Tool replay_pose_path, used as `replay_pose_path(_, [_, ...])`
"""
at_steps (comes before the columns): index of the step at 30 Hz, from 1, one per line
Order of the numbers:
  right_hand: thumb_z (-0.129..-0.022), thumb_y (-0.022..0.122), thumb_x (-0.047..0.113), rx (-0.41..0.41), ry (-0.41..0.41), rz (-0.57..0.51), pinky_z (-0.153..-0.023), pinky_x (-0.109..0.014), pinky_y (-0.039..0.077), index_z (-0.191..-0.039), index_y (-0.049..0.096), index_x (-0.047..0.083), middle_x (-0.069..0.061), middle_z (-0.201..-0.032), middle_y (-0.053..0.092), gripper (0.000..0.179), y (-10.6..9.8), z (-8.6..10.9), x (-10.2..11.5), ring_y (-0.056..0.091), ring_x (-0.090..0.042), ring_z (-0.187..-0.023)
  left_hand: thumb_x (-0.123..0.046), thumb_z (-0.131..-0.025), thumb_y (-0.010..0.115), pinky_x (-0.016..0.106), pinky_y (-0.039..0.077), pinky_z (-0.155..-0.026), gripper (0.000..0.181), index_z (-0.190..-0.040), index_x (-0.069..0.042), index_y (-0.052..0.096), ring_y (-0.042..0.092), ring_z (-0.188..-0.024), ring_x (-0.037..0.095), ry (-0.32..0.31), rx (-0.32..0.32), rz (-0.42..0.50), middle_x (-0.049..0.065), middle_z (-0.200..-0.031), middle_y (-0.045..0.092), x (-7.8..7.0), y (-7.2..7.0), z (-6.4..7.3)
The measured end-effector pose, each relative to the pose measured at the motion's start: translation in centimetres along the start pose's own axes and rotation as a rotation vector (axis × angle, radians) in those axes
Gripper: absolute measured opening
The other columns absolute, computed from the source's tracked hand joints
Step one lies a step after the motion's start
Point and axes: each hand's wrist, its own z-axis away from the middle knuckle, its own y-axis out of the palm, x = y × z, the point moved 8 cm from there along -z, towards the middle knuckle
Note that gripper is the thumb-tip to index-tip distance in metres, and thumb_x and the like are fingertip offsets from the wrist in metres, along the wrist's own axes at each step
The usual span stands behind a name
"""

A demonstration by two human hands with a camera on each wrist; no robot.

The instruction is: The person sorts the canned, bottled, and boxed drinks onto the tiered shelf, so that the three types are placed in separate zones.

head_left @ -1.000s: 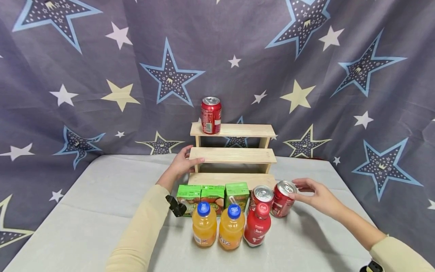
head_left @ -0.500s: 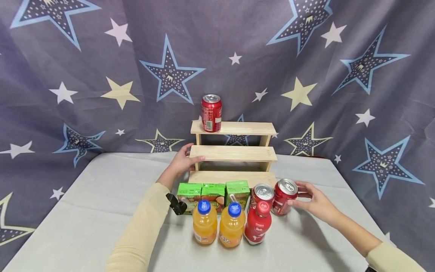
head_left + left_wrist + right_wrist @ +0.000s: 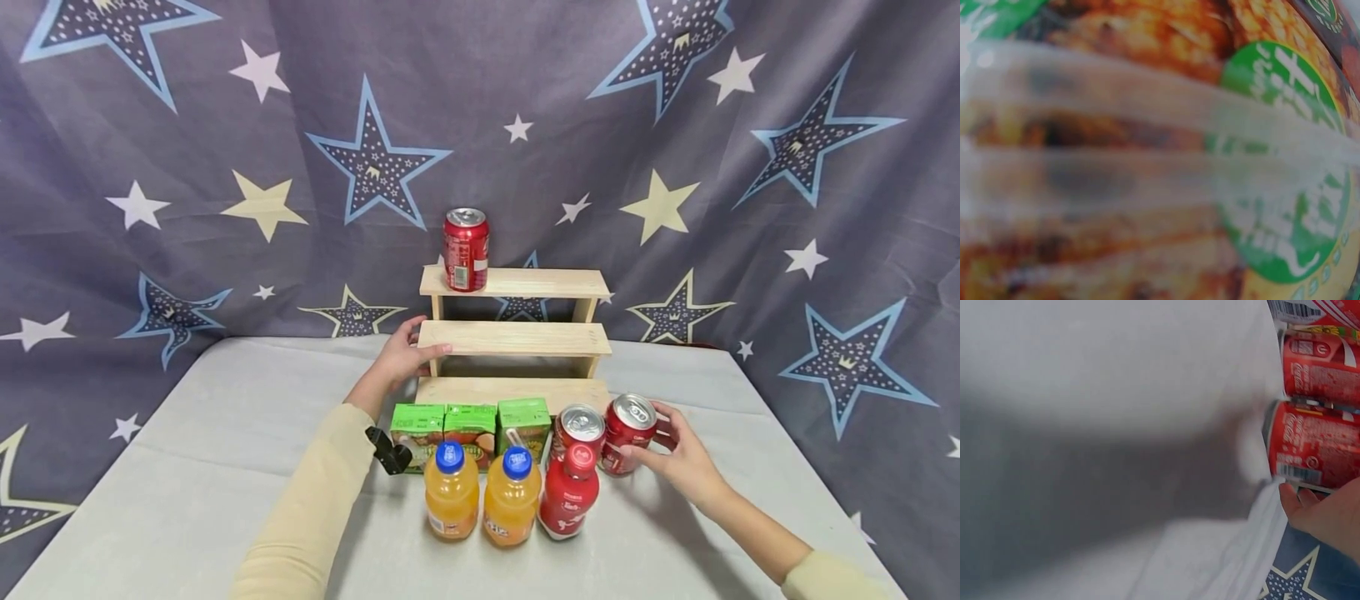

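- Head: from above, facing forward and down across the table (image 3: pixel 187 467) and wooden shelf (image 3: pixel 513 338).
- Left wrist: very close, facing printed packaging (image 3: pixel 1285 169).
- Right wrist: near, turned sideways; shares the outer red can (image 3: pixel 1313 447) with head.

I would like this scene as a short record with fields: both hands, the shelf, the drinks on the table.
Left hand: holds the wooden shelf at its left side
Right hand: at the rightmost can; grip unclear
Top tier: upright red can, toward the left
Table, back: three green cartons, neighbouring can, rightmost can
Table, front: two orange bottles, red bottle
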Motion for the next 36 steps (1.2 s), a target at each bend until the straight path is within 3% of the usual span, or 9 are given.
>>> replay_pose_path(4, [-0.081, 0.073, 0.014, -0.038, 0.03, 0.001, -0.097, -0.037, 0.043, -0.142, 0.024, 0.001, -0.023, -0.132, 0.048, 0.079, 0.5, 0.0, -0.4, 0.048, -0.034, -0.121, -0.015, -0.085, 0.069, 0.056, 0.043, -0.098, 0.086, -0.15, -0.013, 0.012, 0.043, -0.126, 0.044, -0.001, 0.001, 0.003, 0.024, -0.148, 0.027, 0.0, 0.1, 0.1])
replay_pose_path(6, [-0.081, 0.073, 0.015, -0.051, 0.04, 0.001, -0.098, -0.04, 0.041, -0.143, 0.024, 0.003, -0.022, -0.132, 0.049, 0.079, 0.6, 0.0, -0.7, 0.05, -0.025, -0.118, -0.015, -0.085, 0.068, 0.056, 0.042, -0.098, 0.085, -0.15, -0.013, 0.013, 0.043, -0.126, 0.043, -0.002, 0.0, 0.005, 0.024, -0.148, 0.027, 0.0, 0.1, 0.2])
replay_pose_path(10, [-0.082, 0.072, 0.017, -0.064, 0.056, 0.004, -0.097, -0.035, 0.042, -0.143, 0.026, 0.005, -0.019, -0.132, 0.049, 0.078, 0.8, -0.1, -1.1, 0.048, 0.003, -0.105, -0.014, -0.086, 0.068, 0.057, 0.042, -0.099, 0.085, -0.15, -0.013, 0.012, 0.043, -0.127, 0.044, -0.005, -0.003, 0.0, 0.024, -0.148, 0.027, 0.0, 0.0, 0.3])
replay_pose_path(13, [-0.082, 0.073, 0.018, -0.067, 0.058, -0.004, -0.095, -0.031, 0.042, -0.143, 0.028, 0.006, -0.018, -0.133, 0.049, 0.077, 1.0, -0.1, -1.2, 0.045, 0.014, -0.097, -0.014, -0.085, 0.068, 0.057, 0.043, -0.098, 0.086, -0.151, -0.012, 0.012, 0.042, -0.127, 0.044, -0.006, -0.006, -0.006, 0.024, -0.148, 0.027, 0.2, -0.1, 0.1])
replay_pose_path(24, [-0.08, 0.074, 0.013, -0.105, 0.042, -0.065, -0.087, -0.013, 0.043, -0.14, 0.033, 0.005, -0.019, -0.13, 0.051, 0.073, 1.4, -0.2, -1.4, 0.049, 0.015, -0.095, -0.02, -0.083, 0.072, 0.054, 0.047, -0.094, 0.089, -0.15, -0.017, 0.015, 0.047, -0.123, 0.042, 0.014, -0.035, -0.015, 0.021, -0.147, 0.03, 2.4, -0.9, -2.1])
replay_pose_path(31, [-0.079, 0.075, 0.015, -0.143, 0.027, -0.033, -0.084, -0.011, 0.044, -0.139, 0.036, 0.005, -0.019, -0.128, 0.053, 0.072, 1.0, -0.1, -1.3, 0.049, 0.016, -0.094, -0.019, -0.083, 0.072, 0.055, 0.045, -0.095, 0.089, -0.15, -0.017, 0.015, 0.046, -0.124, 0.042, 0.002, -0.019, 0.005, 0.021, -0.148, 0.029, 2.0, -0.7, -1.8])
replay_pose_path(36, [-0.078, 0.076, 0.018, -0.166, 0.031, 0.003, -0.082, -0.009, 0.043, -0.138, 0.038, 0.004, -0.019, -0.127, 0.054, 0.072, 0.4, 0.0, -1.1, 0.048, 0.017, -0.092, -0.015, -0.084, 0.071, 0.057, 0.044, -0.096, 0.088, -0.15, -0.014, 0.013, 0.044, -0.125, 0.043, -0.011, 0.001, 0.014, 0.023, -0.148, 0.027, 0.8, -0.4, -1.0])
